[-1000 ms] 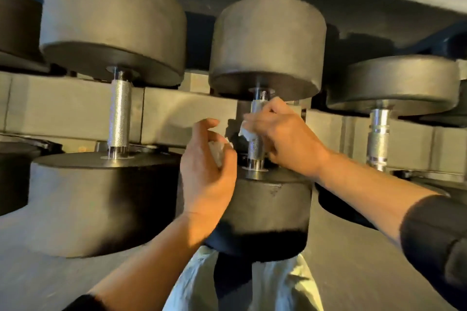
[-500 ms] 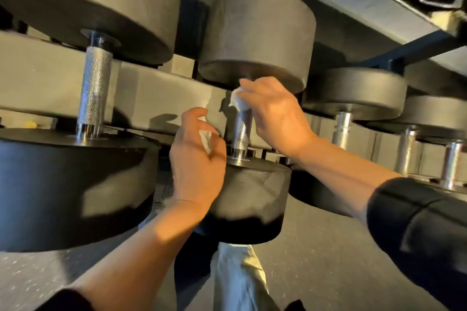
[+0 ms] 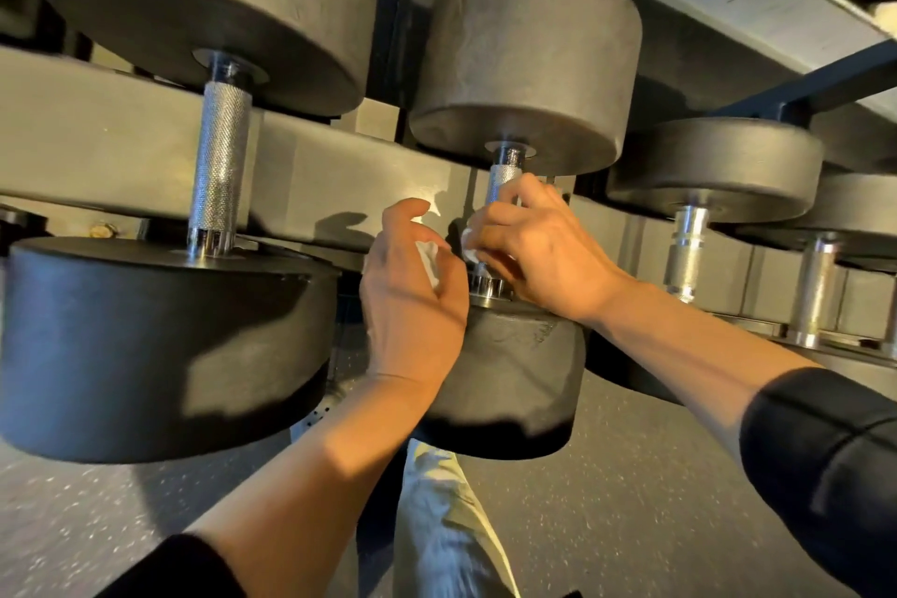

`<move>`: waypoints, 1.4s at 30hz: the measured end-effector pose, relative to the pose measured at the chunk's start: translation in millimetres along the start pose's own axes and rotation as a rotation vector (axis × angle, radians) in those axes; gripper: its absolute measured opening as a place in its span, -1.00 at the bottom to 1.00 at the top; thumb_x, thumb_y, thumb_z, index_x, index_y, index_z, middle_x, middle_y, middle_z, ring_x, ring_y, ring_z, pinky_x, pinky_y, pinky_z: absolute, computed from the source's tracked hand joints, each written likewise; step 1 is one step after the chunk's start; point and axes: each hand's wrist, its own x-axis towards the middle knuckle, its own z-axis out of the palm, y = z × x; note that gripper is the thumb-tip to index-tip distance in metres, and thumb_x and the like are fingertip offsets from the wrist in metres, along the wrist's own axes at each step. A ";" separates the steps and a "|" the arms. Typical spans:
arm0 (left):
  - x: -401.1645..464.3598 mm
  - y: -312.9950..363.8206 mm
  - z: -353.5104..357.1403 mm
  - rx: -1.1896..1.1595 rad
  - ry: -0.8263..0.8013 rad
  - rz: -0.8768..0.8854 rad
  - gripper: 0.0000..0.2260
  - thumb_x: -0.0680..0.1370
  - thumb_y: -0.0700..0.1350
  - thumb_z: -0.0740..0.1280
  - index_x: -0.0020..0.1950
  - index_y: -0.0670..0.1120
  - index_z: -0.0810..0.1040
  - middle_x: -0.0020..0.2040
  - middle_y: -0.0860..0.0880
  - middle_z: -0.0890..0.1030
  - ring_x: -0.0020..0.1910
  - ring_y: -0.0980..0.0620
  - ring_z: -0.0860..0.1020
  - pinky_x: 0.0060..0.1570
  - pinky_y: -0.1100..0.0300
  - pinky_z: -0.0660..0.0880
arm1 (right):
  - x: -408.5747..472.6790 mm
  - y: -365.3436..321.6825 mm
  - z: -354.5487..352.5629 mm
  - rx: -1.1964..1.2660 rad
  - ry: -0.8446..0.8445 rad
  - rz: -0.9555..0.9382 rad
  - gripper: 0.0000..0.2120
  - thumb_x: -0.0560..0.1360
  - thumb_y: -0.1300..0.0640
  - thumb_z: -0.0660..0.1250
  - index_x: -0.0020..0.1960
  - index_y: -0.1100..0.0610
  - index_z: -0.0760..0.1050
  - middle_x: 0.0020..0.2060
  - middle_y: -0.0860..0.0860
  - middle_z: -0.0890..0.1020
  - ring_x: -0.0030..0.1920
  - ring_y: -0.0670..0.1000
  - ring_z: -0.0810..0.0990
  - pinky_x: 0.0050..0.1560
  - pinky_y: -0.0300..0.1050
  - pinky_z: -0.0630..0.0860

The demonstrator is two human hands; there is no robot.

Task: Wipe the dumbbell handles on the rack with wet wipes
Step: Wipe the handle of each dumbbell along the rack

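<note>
Both hands are crowding the middle dumbbell's handle: the right hand is wrapping its lower part with a wipe, leaving only a short stretch showing under the upper weight. The left hand is filling the gap toward the big left dumbbell. The left dumbbell's handle is standing fully open, with the rack beam running close behind it.

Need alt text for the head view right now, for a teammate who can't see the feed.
The right hand wraps a white wet wipe around the lower handle of the middle dumbbell on the rack. The left hand beside it holds another wipe. More dumbbells sit either side.
</note>
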 end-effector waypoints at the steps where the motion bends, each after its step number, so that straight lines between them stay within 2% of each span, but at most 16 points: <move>1: -0.8 0.0 -0.9 -0.004 -0.007 -0.010 -0.69 0.50 -0.23 0.23 0.25 -0.17 0.37 -0.12 -0.11 0.53 -0.13 0.02 0.52 -0.09 0.48 0.37 | -1.5 0.7 -0.4 0.051 -0.016 -0.014 -0.89 0.45 0.19 0.39 -0.04 0.11 0.65 -0.07 -0.03 0.65 -0.03 0.08 0.47 -0.05 -0.05 0.45; 3: -1.9 -0.5 -5.4 0.007 -0.037 -0.027 -0.66 0.50 -0.23 0.24 0.27 -0.15 0.36 -0.09 -0.11 0.54 -0.10 0.02 0.52 -0.07 0.50 0.37 | -4.0 1.5 -0.1 0.134 -0.066 -0.004 -0.75 0.33 0.35 0.48 -0.02 0.14 0.64 -0.09 -0.01 0.64 -0.04 0.05 0.50 -0.08 -0.07 0.52; 6: -2.5 2.2 -20.9 0.126 -0.088 0.018 -0.60 0.49 -0.28 0.26 0.33 -0.13 0.34 -0.04 -0.09 0.54 -0.07 0.05 0.49 -0.05 0.51 0.30 | -7.8 2.0 -2.0 0.168 -0.083 0.015 -0.72 0.32 0.36 0.49 0.00 0.15 0.63 -0.10 -0.01 0.63 -0.05 0.00 0.52 -0.08 -0.09 0.54; 10: 5.1 15.9 -61.7 0.230 -0.087 0.122 -0.61 0.52 -0.24 0.22 0.36 -0.13 0.35 -0.03 -0.01 0.51 -0.08 0.22 0.43 0.02 0.60 0.22 | 4.2 -10.7 -6.4 0.200 0.187 0.055 -0.81 0.38 0.34 0.43 -0.03 0.17 0.63 -0.09 0.02 0.67 -0.07 0.02 0.55 -0.04 -0.12 0.51; 13: 20.1 23.7 -100.5 0.305 -0.037 0.173 -0.64 0.51 -0.22 0.24 0.30 -0.09 0.36 -0.07 0.04 0.53 -0.08 0.22 0.47 -0.01 0.51 0.31 | 40.8 -36.9 -8.7 0.394 0.407 0.099 -0.87 0.42 0.29 0.36 -0.08 0.16 0.65 -0.10 0.01 0.68 -0.10 -0.05 0.55 -0.02 -0.19 0.45; 16: 34.6 18.8 -135.2 0.436 0.042 0.153 -0.61 0.51 -0.24 0.30 0.31 -0.07 0.33 -0.07 0.06 0.53 -0.09 0.18 0.46 -0.04 0.55 0.30 | 81.1 -66.4 -8.6 0.546 0.414 0.159 -0.86 0.39 0.29 0.37 -0.09 0.17 0.66 -0.15 0.05 0.69 -0.14 0.06 0.62 -0.09 -0.04 0.54; 18: 41.6 9.0 -150.0 0.504 0.064 0.095 -0.57 0.48 -0.26 0.33 0.33 -0.10 0.34 -0.09 0.02 0.54 -0.09 0.09 0.50 -0.03 0.46 0.36 | 100.3 -84.4 -6.0 0.612 0.393 0.200 -0.86 0.44 0.27 0.36 -0.05 0.16 0.66 -0.13 0.05 0.68 -0.11 0.04 0.62 -0.04 0.01 0.55; 19: 43.5 4.6 -153.8 0.533 0.070 0.068 -0.56 0.47 -0.26 0.34 0.32 -0.12 0.35 -0.09 -0.01 0.55 -0.07 0.02 0.53 -0.02 0.34 0.41 | 108.2 -91.6 -3.0 0.634 0.384 0.246 -0.86 0.46 0.26 0.36 -0.03 0.14 0.66 -0.11 0.03 0.68 -0.07 0.01 0.61 0.02 -0.01 0.53; 21: 43.9 -0.5 -154.9 0.561 0.096 0.035 -0.57 0.45 -0.23 0.34 0.31 -0.15 0.37 -0.09 -0.05 0.56 -0.08 -0.04 0.54 -0.04 0.14 0.45 | 121.1 -100.7 4.6 0.671 0.377 0.387 -0.84 0.51 0.21 0.34 0.04 0.08 0.64 -0.03 -0.02 0.66 0.01 -0.05 0.58 0.12 -0.19 0.44; 24: 41.9 -0.5 -150.2 0.582 0.131 0.020 -0.58 0.46 -0.21 0.34 0.31 -0.14 0.38 -0.09 -0.03 0.54 -0.09 0.02 0.50 -0.05 0.20 0.39 | 135.7 -102.6 15.6 0.729 0.429 0.539 -0.83 0.55 0.19 0.28 0.06 0.09 0.63 0.00 0.00 0.65 0.03 -0.06 0.55 0.04 -0.33 0.31; 28: 40.4 -2.4 -150.3 0.601 0.160 0.008 -0.61 0.49 -0.19 0.33 0.31 -0.11 0.39 -0.06 -0.01 0.52 -0.06 0.03 0.49 -0.02 0.30 0.34 | 153.0 -101.9 26.5 0.745 0.575 0.509 -0.83 0.51 0.25 0.32 0.06 0.17 0.62 -0.04 0.07 0.67 -0.02 0.00 0.61 0.00 -0.34 0.36; 31: 39.9 -1.3 -150.1 0.585 0.162 0.002 -0.60 0.46 -0.13 0.26 0.30 -0.11 0.40 -0.08 0.01 0.52 -0.08 0.04 0.48 -0.04 0.28 0.36 | 161.3 -102.4 36.3 0.780 0.635 0.425 -0.84 0.45 0.22 0.38 0.01 0.21 0.63 -0.11 0.07 0.69 -0.08 0.00 0.64 -0.04 -0.34 0.43; 34: 40.7 -0.8 -149.9 0.596 0.161 0.012 -0.62 0.46 -0.12 0.24 0.27 -0.12 0.40 -0.09 0.01 0.51 -0.09 0.03 0.49 -0.06 0.29 0.36 | 161.8 -99.2 39.6 0.893 0.609 0.418 -0.89 0.44 0.22 0.41 -0.03 0.17 0.62 -0.14 0.00 0.67 -0.12 -0.09 0.61 -0.09 -0.46 0.44; 36: 40.6 -0.6 -149.5 0.613 0.162 0.020 -0.64 0.47 -0.13 0.24 0.26 -0.14 0.41 -0.09 0.02 0.51 -0.10 0.04 0.49 -0.11 0.36 0.35 | 158.4 -100.0 41.6 0.960 0.544 0.422 -0.89 0.42 0.26 0.42 -0.06 0.15 0.59 -0.14 -0.01 0.65 -0.12 -0.10 0.60 -0.10 -0.45 0.48; 40: 39.9 -0.5 -148.4 0.622 0.168 0.005 -0.65 0.49 -0.12 0.22 0.27 -0.13 0.40 -0.06 0.00 0.51 -0.09 0.07 0.49 -0.07 0.42 0.35 | 149.0 -104.1 45.0 0.981 0.402 0.396 -0.90 0.39 0.30 0.41 -0.10 0.20 0.59 -0.17 0.04 0.66 -0.14 0.01 0.62 -0.11 -0.06 0.60; 42: 39.7 -0.1 -148.0 0.632 0.173 0.002 -0.66 0.50 -0.12 0.22 0.27 -0.13 0.40 -0.05 0.01 0.51 -0.08 0.07 0.50 -0.07 0.44 0.35 | 145.6 -102.3 42.6 0.988 0.295 0.390 -0.91 0.38 0.31 0.41 -0.13 0.19 0.59 -0.23 0.00 0.62 -0.16 0.03 0.61 -0.09 0.01 0.58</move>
